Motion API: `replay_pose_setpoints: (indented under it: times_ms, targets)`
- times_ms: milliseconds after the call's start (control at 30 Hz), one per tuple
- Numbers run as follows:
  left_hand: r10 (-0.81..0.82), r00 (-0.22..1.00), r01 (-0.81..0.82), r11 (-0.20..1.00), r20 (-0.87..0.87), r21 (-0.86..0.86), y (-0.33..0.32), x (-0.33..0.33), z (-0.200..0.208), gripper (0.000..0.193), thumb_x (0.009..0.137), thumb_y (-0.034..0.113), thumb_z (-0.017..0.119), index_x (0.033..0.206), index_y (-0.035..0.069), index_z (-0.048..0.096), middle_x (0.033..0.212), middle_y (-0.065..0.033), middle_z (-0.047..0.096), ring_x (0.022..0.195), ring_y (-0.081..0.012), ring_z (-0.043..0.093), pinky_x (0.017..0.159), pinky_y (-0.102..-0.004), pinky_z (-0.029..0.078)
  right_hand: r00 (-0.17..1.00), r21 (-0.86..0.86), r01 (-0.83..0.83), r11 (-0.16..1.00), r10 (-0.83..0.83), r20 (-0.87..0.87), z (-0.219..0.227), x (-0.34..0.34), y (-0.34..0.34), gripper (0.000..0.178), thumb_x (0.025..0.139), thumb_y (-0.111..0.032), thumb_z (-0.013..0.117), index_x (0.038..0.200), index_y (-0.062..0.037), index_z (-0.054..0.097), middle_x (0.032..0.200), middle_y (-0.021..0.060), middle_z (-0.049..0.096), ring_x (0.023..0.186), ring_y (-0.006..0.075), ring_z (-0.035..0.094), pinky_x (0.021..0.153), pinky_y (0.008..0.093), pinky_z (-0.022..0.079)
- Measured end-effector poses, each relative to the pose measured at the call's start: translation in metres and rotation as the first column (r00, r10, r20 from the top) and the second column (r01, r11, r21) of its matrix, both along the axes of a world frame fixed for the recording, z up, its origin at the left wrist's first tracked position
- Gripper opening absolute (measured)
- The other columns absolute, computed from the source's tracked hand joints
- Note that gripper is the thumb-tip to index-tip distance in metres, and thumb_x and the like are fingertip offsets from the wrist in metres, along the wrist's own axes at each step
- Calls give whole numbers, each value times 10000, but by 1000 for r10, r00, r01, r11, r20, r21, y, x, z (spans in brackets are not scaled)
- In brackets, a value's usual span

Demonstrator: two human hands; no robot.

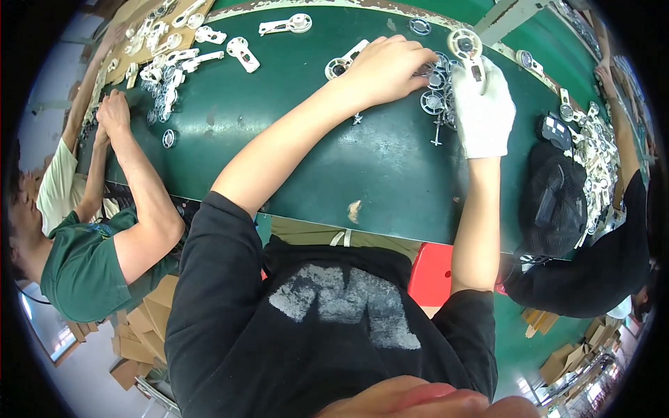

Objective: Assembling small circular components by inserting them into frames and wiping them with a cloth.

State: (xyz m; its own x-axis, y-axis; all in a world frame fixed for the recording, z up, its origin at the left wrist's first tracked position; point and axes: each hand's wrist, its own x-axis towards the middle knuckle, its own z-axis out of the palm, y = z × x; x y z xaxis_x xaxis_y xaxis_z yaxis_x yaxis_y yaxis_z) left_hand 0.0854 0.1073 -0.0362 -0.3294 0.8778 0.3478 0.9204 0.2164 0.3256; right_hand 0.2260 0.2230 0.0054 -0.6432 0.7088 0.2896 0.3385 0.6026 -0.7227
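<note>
My right hand (pixel 484 115), in a white glove, grips the handle of a white handheld fan body (pixel 465 46); its round head points away from me. My bare left hand (pixel 390 70) reaches across to a pile of grey round fan grilles (pixel 433 102). Its fingers are curled at the pile's left edge, and what they pinch is hidden. Another white fan body (pixel 338 67) lies partly under my left hand. A small star-shaped part (pixel 357 119) is below my left wrist, and a thin cross-ended part (pixel 437 132) sticks out below the grilles.
More white fan bodies (pixel 243 54) lie at the far left, beside loose grilles (pixel 168 138). A co-worker's hands (pixel 113 111) work there. At the right are a black cap-like thing (pixel 555 198) and a heap of white parts (pixel 601 164). A metal post (pixel 512 17) stands behind the green table (pixel 306 174).
</note>
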Motion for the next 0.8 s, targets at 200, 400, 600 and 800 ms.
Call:
replay_pose_setpoints:
  times_ms: [200,400,600,800]
  targets:
    - [-80,995,52,928,60,370,-31,2,19,406,827,242,833,1185,103,702,1098,-66,602,930,-241,682,806,-366,573,1000,11,-21,1000,21,18,3,2,-5,497,903,-406,677,1243,-44,684,1096,206,739,1034,358,720,920,410,547]
    - [-119,986,67,922,115,382,-72,17,32,496,761,118,887,1224,101,712,1105,-63,583,879,-163,690,804,-301,593,973,-29,-135,990,138,186,8,5,-20,450,894,-384,680,1223,-76,704,1060,177,752,985,335,735,887,398,560]
    - [-4,1000,12,926,-21,376,-91,14,24,540,694,282,928,1173,119,739,1049,-50,629,871,-197,685,758,-309,583,873,-56,-365,929,362,326,5,5,-41,378,911,-352,647,1179,-94,716,975,167,753,933,339,736,854,406,566]
    - [-28,998,3,904,52,428,-94,16,13,556,712,277,911,1205,98,725,1101,-72,684,957,-243,681,818,-329,563,830,-37,-447,894,430,354,-1,5,-50,389,881,-265,734,1177,-15,698,935,170,756,849,271,754,781,345,568]
